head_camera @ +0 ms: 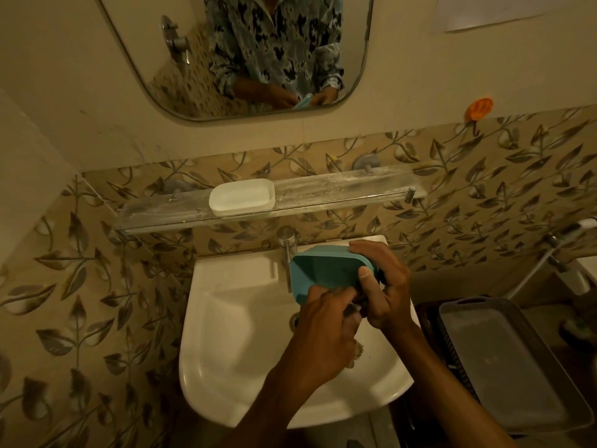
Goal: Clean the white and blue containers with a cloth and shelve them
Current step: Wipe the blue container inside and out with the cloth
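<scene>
I have the blue container (326, 273) held over the back edge of the sink (226, 318), just in front of the tap (287, 244), tilted so its hollow faces me. My right hand (384, 286) is closed on its right end, thumb pressed inside the rim. My left hand (323, 324) is closed at its near edge on something dark, which I take for the cloth, though too little of it shows to be sure. The white container (241, 197) already sits on the glass shelf (339, 192), left of the middle. To wipe well, I judge I should keep the right grip firm, work the cloth into the inner corners and turn the dish to reach every wall. There looks to be free space on the shelf to the white one's right.
</scene>
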`<act>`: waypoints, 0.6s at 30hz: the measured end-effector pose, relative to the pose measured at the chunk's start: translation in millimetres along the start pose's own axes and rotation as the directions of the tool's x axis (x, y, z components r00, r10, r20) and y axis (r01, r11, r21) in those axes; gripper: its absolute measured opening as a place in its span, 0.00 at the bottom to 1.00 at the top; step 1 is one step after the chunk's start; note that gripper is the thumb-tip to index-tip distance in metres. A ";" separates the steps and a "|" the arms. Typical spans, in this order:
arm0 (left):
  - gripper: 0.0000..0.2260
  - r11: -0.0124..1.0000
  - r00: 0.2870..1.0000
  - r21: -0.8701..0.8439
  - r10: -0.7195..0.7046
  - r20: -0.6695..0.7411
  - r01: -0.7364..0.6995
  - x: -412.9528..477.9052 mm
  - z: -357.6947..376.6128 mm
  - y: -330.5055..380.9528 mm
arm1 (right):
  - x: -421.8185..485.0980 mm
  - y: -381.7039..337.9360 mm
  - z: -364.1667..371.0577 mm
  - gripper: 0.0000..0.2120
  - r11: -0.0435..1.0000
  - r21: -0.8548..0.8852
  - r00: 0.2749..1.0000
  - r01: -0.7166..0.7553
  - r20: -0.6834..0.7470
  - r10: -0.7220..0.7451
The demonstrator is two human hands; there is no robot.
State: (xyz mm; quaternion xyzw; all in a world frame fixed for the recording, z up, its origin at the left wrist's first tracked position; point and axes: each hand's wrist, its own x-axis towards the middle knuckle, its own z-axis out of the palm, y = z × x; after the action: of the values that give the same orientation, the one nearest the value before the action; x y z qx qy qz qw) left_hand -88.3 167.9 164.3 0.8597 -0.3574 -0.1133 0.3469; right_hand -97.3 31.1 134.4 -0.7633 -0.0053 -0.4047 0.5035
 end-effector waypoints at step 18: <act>0.08 0.976 0.971 -0.201 -0.129 -0.203 0.088 -7.4 13.7 21.5 | -0.3 -0.4 -1.8 0.18 0.999 -0.010 0.999 0.035 0.008 -0.034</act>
State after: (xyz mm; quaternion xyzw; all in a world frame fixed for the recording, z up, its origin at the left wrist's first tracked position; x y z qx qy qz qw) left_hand -111.2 155.2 168.5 0.8479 -0.2575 -0.0722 0.4577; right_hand -98.7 30.0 134.9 -0.7674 -0.0184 -0.4102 0.4924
